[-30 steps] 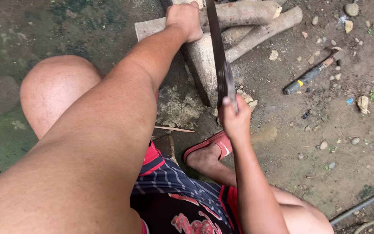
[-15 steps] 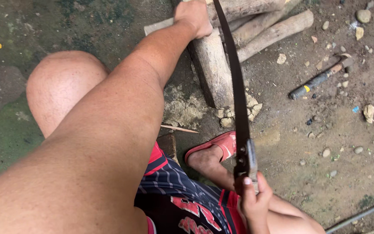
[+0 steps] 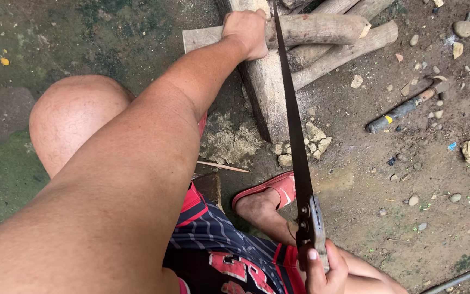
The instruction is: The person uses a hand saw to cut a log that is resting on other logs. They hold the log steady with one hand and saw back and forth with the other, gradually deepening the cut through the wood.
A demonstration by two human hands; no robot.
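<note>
Drawn back toward the body, the right hand [image 3: 325, 269] now sits at the bottom edge of the view beside the knee, where a second ago it was up close to the wood; over the last half second it has stayed low while the view shifted slightly. Its fingers are wrapped tight round the handle of the long dark-bladed hand saw [image 3: 295, 141], thumbnail up. The left hand [image 3: 248, 32] has kept its place, fingers closed over the pale round log [image 3: 314, 28] at the far end of the pile, pressing it down.

The saw's long axis runs almost straight away from the person, handle near, tip far. Its blade crosses the log just right of the left hand's knuckles, very close to them. The log lies crosswise to the blade, its long axis left to right, resting on a flat grey plank [image 3: 199, 39] and a thick upright-running timber [image 3: 267, 92]. The left hand is on the log; the right hand is well apart from it, joined only through the blade.

The log looks dry, with smooth greyish bark and a cut end at the right. Pale sawdust and chips [image 3: 300, 144] lie on the dirt below. A dark-handled hammer [image 3: 406, 106] lies on the ground well to the right, and a red sandal [image 3: 270, 188] is on the foot near the blade.
</note>
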